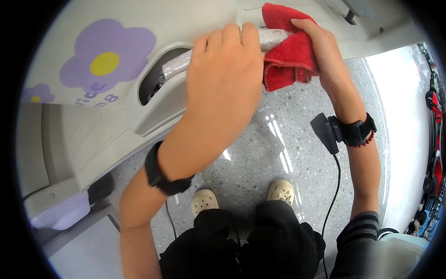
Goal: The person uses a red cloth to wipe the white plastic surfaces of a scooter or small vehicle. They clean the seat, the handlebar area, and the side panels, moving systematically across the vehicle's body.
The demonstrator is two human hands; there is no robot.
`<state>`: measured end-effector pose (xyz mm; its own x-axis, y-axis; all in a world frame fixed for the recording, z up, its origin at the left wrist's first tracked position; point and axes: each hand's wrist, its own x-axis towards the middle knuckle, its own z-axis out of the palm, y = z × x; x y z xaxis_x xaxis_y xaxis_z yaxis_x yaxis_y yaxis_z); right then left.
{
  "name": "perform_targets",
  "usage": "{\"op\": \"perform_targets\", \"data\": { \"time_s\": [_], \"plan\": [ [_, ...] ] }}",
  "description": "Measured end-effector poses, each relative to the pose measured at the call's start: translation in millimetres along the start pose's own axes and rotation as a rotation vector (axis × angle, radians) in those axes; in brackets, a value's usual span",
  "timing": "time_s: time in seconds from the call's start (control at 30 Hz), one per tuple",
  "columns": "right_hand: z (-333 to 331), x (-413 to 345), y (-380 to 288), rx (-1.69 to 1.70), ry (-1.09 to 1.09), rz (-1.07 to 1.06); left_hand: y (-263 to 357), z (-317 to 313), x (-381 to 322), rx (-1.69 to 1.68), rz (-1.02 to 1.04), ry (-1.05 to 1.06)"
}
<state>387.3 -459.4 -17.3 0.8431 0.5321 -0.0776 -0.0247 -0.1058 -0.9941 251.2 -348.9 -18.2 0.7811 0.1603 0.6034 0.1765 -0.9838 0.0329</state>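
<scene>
A pale bar-like handle wrapped in clear plastic film [273,37] runs across the top of the view, along a light-coloured panel. My left hand [226,66] is closed around its middle, palm down. A red cloth [291,59] lies against the handle's right end. My right hand [322,42] holds the cloth from the right side, with the thumb on top; its other fingers are mostly hidden. Left of my left hand, the wrapped handle reaches into a dark oval recess [148,87] in the panel.
The light panel [139,14] carries purple flower decals [82,52] and lettering. A white surface [400,122] stands at the right, with colourful items beyond it. Speckled floor [251,157] shows below. A black cable [336,195] hangs from the device on my right wrist.
</scene>
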Motion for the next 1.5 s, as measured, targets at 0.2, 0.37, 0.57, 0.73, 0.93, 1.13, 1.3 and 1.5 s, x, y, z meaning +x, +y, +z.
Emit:
{"op": "perform_targets", "data": {
  "time_s": [0.2,0.37,0.57,0.73,0.93,1.13,1.3,1.5],
  "plan": [
    [-12.3,-13.2,8.7,0.324,-0.092,0.22,1.6,20.9,1.4,0.19,0.027,0.057],
    [-25.0,-40.0,19.7,0.507,-0.14,0.207,-1.1,27.0,-4.6,0.192,-0.005,0.118],
    [-25.2,-54.3,-22.7,0.317,0.254,0.091,4.5,31.5,-9.2,0.434,-0.029,0.07],
    [-1.9,-54.4,-55.1,-0.673,-0.038,-0.84,11.0,31.0,-14.3,0.453,-0.057,-0.059],
    [147.7,-48.3,-52.9,-0.927,-0.507,-1.604,8.4,19.1,-24.7,0.399,-0.021,-0.135],
    [171.5,-47.9,-54.0,-1.185,-0.485,-1.382,10.9,17.4,-30.6,0.384,0.022,-0.132],
    [147.9,-41.3,-58.6,-1.137,-0.294,-1.268,4.7,13.2,-42.1,0.406,0.043,-0.131],
    [129.6,-41.1,-70.7,-1.206,-0.184,-1.105,4.6,15.8,-40.3,0.502,0.104,-0.076]
  ]
}}
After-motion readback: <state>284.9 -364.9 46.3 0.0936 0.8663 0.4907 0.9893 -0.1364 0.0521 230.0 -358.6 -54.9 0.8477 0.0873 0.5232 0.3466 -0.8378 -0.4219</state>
